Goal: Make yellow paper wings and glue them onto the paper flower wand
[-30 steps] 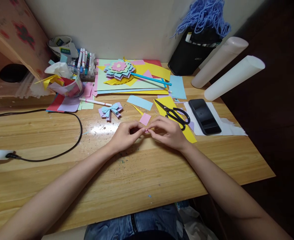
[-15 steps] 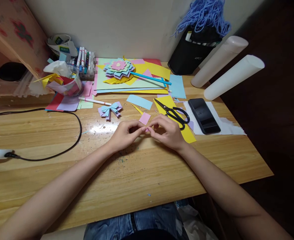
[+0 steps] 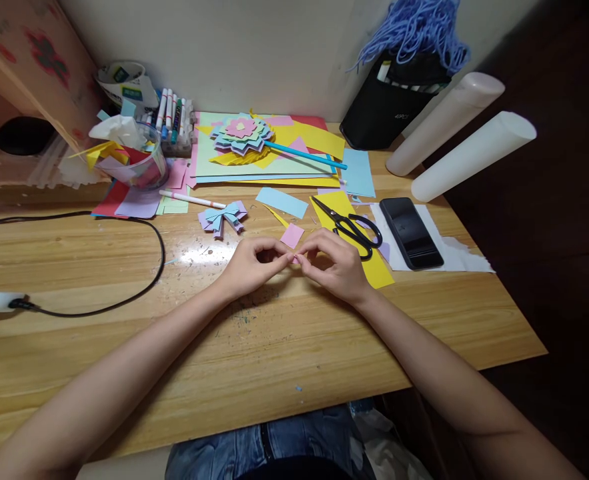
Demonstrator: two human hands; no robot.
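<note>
Between my two hands is a small piece of pink paper [image 3: 295, 261], mostly covered by the fingertips. My left hand [image 3: 254, 267] pinches its left end with thumb and forefinger. On the other end, my right hand [image 3: 338, 267] holds it in the same kind of pinch. Just beyond the fingers lies a pink paper square [image 3: 292, 235]. Black-handled scissors [image 3: 350, 227] rest on a yellow paper sheet [image 3: 374, 270] by my right hand. A folded blue and purple paper bow [image 3: 223, 219] sits past my left hand, near a white marker [image 3: 191, 199].
At the back, a layered paper flower [image 3: 241, 137] with a blue stick lies on stacked coloured paper [image 3: 264, 172]. A phone [image 3: 411, 233] and two white tubes [image 3: 474, 157] stand or lie to the right. Left are a tub of scraps [image 3: 139, 170] and a black cable [image 3: 161, 260].
The view has shifted very slightly. Both hands keep their pinch on the pink paper in nearly the same place; nothing else has visibly moved.
</note>
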